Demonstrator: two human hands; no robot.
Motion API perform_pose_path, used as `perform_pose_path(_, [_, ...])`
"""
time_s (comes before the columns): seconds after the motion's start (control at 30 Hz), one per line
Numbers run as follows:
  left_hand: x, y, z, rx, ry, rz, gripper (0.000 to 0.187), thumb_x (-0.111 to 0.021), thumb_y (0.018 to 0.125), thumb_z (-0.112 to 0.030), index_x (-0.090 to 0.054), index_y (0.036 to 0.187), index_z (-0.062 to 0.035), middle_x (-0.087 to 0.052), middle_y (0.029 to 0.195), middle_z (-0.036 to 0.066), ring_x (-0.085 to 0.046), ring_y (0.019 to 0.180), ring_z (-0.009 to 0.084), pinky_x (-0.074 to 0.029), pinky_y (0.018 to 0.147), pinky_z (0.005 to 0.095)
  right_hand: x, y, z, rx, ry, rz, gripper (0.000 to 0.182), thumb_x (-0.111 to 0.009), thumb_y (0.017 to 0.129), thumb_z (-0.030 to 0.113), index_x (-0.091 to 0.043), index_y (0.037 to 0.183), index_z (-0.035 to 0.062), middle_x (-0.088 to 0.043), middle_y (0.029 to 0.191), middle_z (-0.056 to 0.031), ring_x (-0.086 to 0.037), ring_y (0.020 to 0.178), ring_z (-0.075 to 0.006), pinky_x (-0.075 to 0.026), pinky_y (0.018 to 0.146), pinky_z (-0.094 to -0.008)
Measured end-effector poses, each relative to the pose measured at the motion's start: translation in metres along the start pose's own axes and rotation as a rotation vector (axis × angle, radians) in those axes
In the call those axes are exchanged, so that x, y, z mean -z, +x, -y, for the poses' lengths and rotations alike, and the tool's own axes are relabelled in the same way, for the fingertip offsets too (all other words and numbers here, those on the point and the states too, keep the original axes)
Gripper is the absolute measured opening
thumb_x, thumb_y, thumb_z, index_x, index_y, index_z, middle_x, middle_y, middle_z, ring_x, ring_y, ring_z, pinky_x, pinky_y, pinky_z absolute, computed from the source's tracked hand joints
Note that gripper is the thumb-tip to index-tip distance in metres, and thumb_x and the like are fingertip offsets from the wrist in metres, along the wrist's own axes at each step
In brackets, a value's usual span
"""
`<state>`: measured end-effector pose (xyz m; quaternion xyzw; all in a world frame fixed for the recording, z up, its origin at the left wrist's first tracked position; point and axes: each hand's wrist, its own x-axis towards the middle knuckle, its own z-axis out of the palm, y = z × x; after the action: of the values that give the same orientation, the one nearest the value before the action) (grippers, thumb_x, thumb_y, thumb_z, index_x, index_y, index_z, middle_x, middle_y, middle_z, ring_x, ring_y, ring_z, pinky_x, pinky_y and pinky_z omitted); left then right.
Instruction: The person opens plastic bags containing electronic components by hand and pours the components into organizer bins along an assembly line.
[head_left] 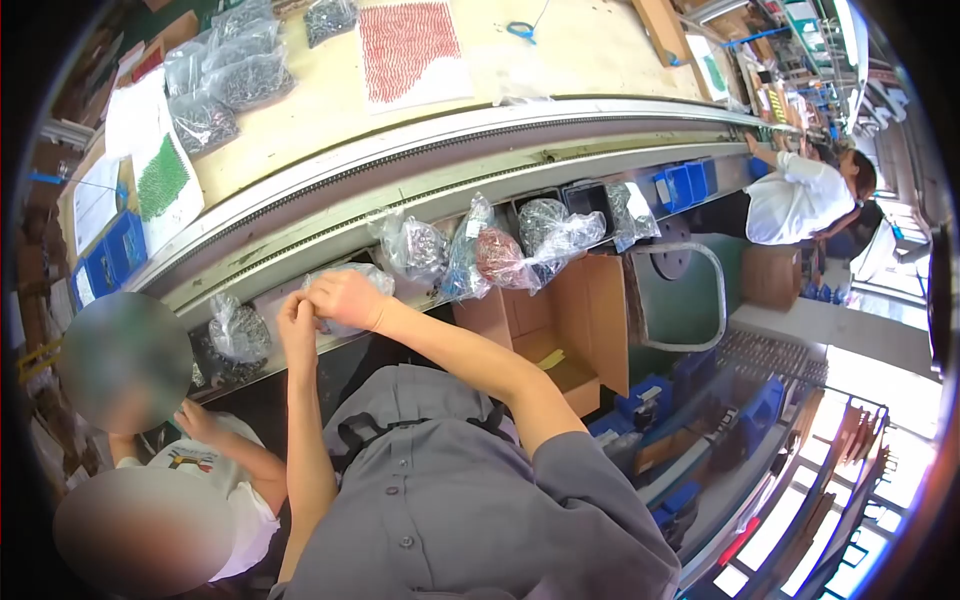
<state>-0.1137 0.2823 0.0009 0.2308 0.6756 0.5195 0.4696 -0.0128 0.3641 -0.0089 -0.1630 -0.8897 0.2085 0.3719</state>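
Note:
My left hand (297, 328) and my right hand (346, 299) meet over the near edge of the bench, fingers pinched close together. Whatever they hold between the fingertips is too small or hidden to make out. Just behind my right hand lies a clear plastic bag (376, 276), partly covered by it. To the left, a bag of dark small parts (239, 332) sits on the ledge. On the right stand a bag of small metal parts (421, 250) and a bag of reddish parts (499, 256).
An open cardboard box (540, 345) stands below the ledge, near a metal-framed stool (690, 290). Across the conveyor rail (330, 160), a table holds red parts on a sheet (408, 52), green parts (163, 178) and bagged parts (245, 75). A co-worker (225, 460) is at left, another (800, 195) far right.

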Motion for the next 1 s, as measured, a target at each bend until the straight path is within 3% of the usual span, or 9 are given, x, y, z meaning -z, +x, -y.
perform_pose_path(0.07, [0.004,0.003,0.011,-0.042,-0.055,0.021,0.015,-0.043,0.082,-0.012,-0.055,0.078,-0.0028,-0.050,0.061,-0.001,-0.042,0.050,0.0043,-0.032,0.043,0.0175,-0.005,-0.006,0.007,-0.100,0.094,-0.088,0.017,-0.059,0.060,0.011,-0.054,0.074,0.0030,-0.054,0.063,-0.0062,-0.056,0.059,-0.0191,-0.046,0.050,-0.0311])
perform_pose_path(0.13, [0.003,0.005,0.011,-0.059,-0.056,0.044,0.015,-0.043,0.080,-0.011,-0.054,0.073,-0.0041,-0.047,0.058,-0.003,-0.037,0.048,0.0037,-0.028,0.044,0.0178,-0.005,-0.010,0.018,-0.890,0.667,-0.091,0.020,-0.060,0.062,0.011,-0.056,0.079,0.0035,-0.054,0.063,-0.0084,-0.056,0.059,-0.0232,-0.046,0.052,-0.0331])
perform_pose_path(0.17, [0.003,0.005,0.010,-0.060,-0.058,0.042,0.015,-0.043,0.080,-0.011,-0.054,0.073,-0.0041,-0.047,0.058,-0.003,-0.037,0.048,0.0037,-0.028,0.044,0.0178,-0.014,-0.018,0.014,-0.949,0.719,-0.103,0.022,-0.060,0.062,0.011,-0.056,0.082,0.0027,-0.055,0.066,-0.0102,-0.055,0.063,-0.0267,-0.047,0.054,-0.0334])
perform_pose_path(0.2, [0.003,0.005,0.008,-0.016,-0.009,0.058,0.015,-0.044,0.079,-0.011,-0.053,0.071,-0.0039,-0.046,0.057,-0.003,-0.038,0.048,0.0037,-0.028,0.044,0.0181,-0.010,-0.016,0.012,-0.946,0.719,-0.101,0.022,-0.060,0.062,0.011,-0.056,0.082,0.0027,-0.055,0.066,-0.0102,-0.055,0.063,-0.0267,-0.047,0.054,-0.0334])
perform_pose_path(0.27, [0.005,0.005,0.002,0.001,0.089,0.066,0.016,-0.044,0.077,-0.012,-0.052,0.068,-0.0029,-0.046,0.055,-0.002,-0.038,0.048,0.0043,-0.028,0.044,0.0189,-0.003,-0.013,0.009,-0.388,0.178,0.018,0.022,-0.061,0.062,0.012,-0.057,0.082,0.0036,-0.056,0.070,-0.0110,-0.056,0.067,-0.0275,-0.047,0.058,-0.0345])
perform_pose_path(0.3, [0.005,0.004,-0.006,-0.024,0.139,0.060,0.016,-0.044,0.077,-0.012,-0.052,0.067,-0.0020,-0.046,0.055,-0.002,-0.038,0.049,0.0048,-0.029,0.044,0.0194,0.017,0.001,0.018,-0.310,0.115,0.050,0.019,-0.059,0.063,0.011,-0.057,0.080,0.0033,-0.057,0.074,-0.0113,-0.057,0.071,-0.0267,-0.047,0.060,-0.0351])
perform_pose_path(0.6, [0.017,0.003,-0.010,-0.149,0.541,0.065,0.013,-0.050,0.075,-0.010,-0.053,0.068,0.0012,-0.050,0.056,0.002,-0.045,0.054,0.0067,-0.036,0.049,0.0205,0.027,0.018,0.010,-0.072,-0.050,0.459,0.009,-0.053,0.066,0.012,-0.057,0.068,0.0037,-0.059,0.068,-0.0107,-0.059,0.066,-0.0255,-0.048,0.058,-0.0336])
perform_pose_path(0.83, [0.016,-0.002,-0.013,0.077,0.120,0.131,0.015,-0.048,0.079,-0.010,-0.055,0.086,0.0007,-0.058,0.071,0.004,-0.055,0.063,0.0085,-0.044,0.055,0.0195,0.021,0.003,0.007,-0.033,-0.010,0.288,0.013,-0.053,0.066,0.013,-0.055,0.069,0.0013,-0.058,0.070,-0.0116,-0.059,0.066,-0.0244,-0.048,0.054,-0.0334])
perform_pose_path(1.0, [0.020,0.004,0.002,0.125,0.076,0.127,0.015,-0.047,0.080,-0.011,-0.056,0.080,-0.0002,-0.055,0.065,0.002,-0.050,0.057,0.0066,-0.039,0.051,0.0183,0.023,0.003,0.009,0.080,-0.079,0.246,0.010,-0.053,0.066,0.013,-0.052,0.069,0.0033,-0.053,0.065,-0.0072,-0.056,0.061,-0.0212,-0.047,0.051,-0.0315])
